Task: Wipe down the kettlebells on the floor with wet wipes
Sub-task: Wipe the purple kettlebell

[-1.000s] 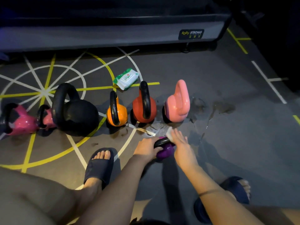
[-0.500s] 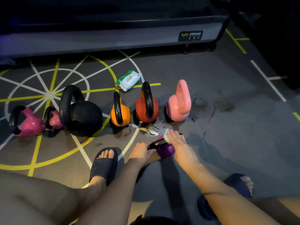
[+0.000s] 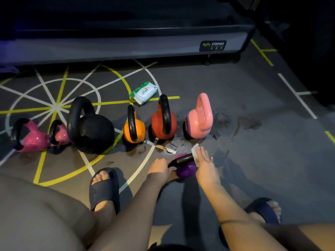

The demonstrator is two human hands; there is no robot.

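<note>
Head: right hand (image 3: 206, 166), wipe (image 3: 195, 151) seemingly on purple kettlebell (image 3: 186, 170)

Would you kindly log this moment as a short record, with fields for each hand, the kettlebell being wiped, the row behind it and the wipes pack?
being wiped: purple kettlebell, in front of the row
left hand: grips its black handle
right hand: presses a white wipe on the handle's far end
row, left to right: two magenta kettlebells, black kettlebell, orange kettlebell, red kettlebell, light pink kettlebell
wipes pack: on the floor behind the row
wet patches: right of the light pink kettlebell
</note>
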